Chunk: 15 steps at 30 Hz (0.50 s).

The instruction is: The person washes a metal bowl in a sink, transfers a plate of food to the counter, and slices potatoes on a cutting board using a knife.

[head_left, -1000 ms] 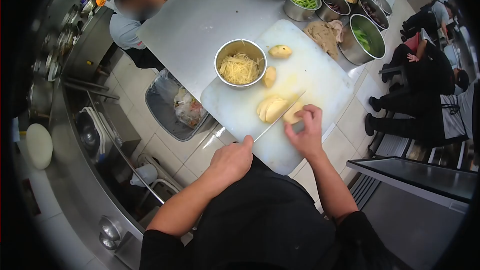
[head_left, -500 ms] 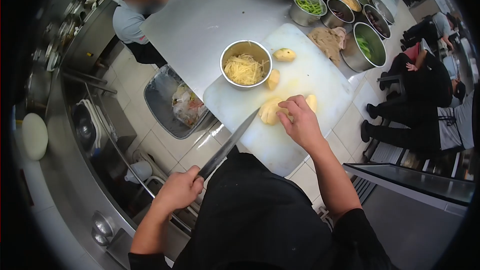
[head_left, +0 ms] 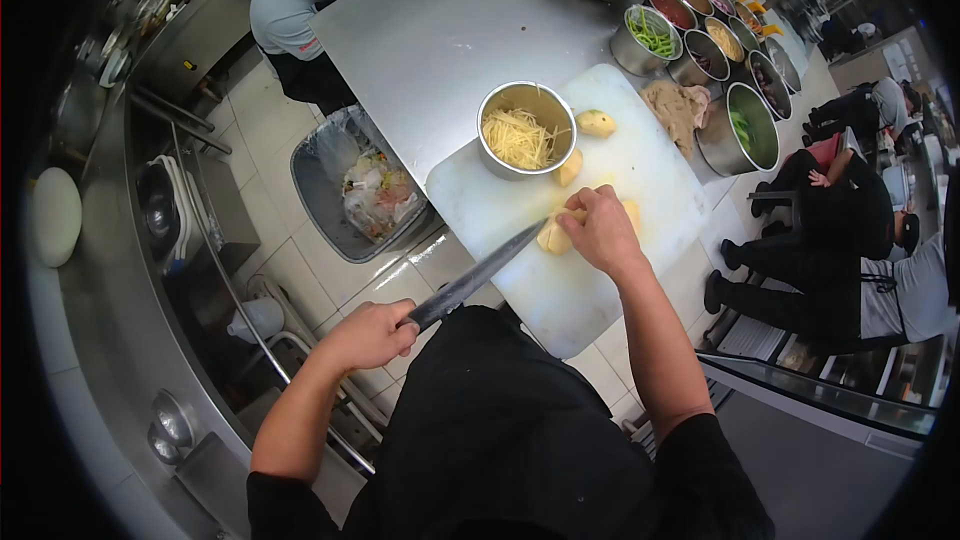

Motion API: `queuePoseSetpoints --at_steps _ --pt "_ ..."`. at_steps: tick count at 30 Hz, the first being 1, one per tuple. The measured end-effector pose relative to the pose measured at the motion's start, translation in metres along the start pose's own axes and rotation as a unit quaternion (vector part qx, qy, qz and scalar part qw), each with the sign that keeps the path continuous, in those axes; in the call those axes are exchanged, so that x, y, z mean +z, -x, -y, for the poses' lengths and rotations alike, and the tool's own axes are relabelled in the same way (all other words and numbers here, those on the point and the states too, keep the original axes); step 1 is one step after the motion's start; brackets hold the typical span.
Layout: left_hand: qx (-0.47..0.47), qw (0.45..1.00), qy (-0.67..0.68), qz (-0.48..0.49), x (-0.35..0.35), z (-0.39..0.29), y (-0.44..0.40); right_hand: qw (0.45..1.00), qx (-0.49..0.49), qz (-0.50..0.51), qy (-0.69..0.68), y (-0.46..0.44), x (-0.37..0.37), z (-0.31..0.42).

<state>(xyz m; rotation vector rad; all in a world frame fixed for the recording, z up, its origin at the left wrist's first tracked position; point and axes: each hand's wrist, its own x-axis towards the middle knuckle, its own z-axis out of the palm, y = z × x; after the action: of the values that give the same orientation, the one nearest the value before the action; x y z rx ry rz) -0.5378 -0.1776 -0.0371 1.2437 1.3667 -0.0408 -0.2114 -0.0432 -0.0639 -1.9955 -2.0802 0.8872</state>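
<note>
My left hand (head_left: 372, 334) is wrapped round the handle of a large kitchen knife (head_left: 478, 277). The blade slants up to the right, its tip at a peeled, sliced potato (head_left: 553, 237) on the white cutting board (head_left: 560, 310). My right hand (head_left: 602, 227) presses bent fingertips on that potato and partly covers it. Another pale potato piece (head_left: 632, 212) shows behind that hand. Beyond it, a metal bowl (head_left: 527, 90) holds thin potato strips (head_left: 522, 138). Beside the bowl lie a potato piece (head_left: 569, 168) and a whole potato (head_left: 597, 123).
A crumpled tan cloth (head_left: 672, 112) lies at the board's far right. Past it stand several metal containers, one with green vegetables (head_left: 648, 37). A grey waste bin (head_left: 318, 208) sits left of the steel table (head_left: 440, 50). A person (head_left: 290, 15) is at the table's far left.
My left hand has risen slightly, bringing the knife tip up against the potato. My right fingers have closed in over the potato. The whole view has shifted a little.
</note>
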Motion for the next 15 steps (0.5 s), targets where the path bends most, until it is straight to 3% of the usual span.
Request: queuePoseSetpoints --at_steps 2,5,8,15 --pt "0.089 0.993 -0.065 -0.048 0.006 0.013 -0.002 1.0 -0.003 -0.001 -0.028 0.0 0.0 -0.001" --pt "0.083 0.984 -0.136 -0.075 0.011 0.012 -0.001 0.997 -0.054 -0.025 -0.04 -0.001 0.005 -0.009" --pt "0.084 0.979 -0.16 -0.089 0.014 0.015 0.005 0.991 -0.02 0.005 -0.132 0.002 -0.001 -0.011" --pt "0.038 0.99 -0.102 -0.085 0.014 0.018 0.018 0.937 0.002 0.057 -0.346 0.008 -0.015 -0.044"
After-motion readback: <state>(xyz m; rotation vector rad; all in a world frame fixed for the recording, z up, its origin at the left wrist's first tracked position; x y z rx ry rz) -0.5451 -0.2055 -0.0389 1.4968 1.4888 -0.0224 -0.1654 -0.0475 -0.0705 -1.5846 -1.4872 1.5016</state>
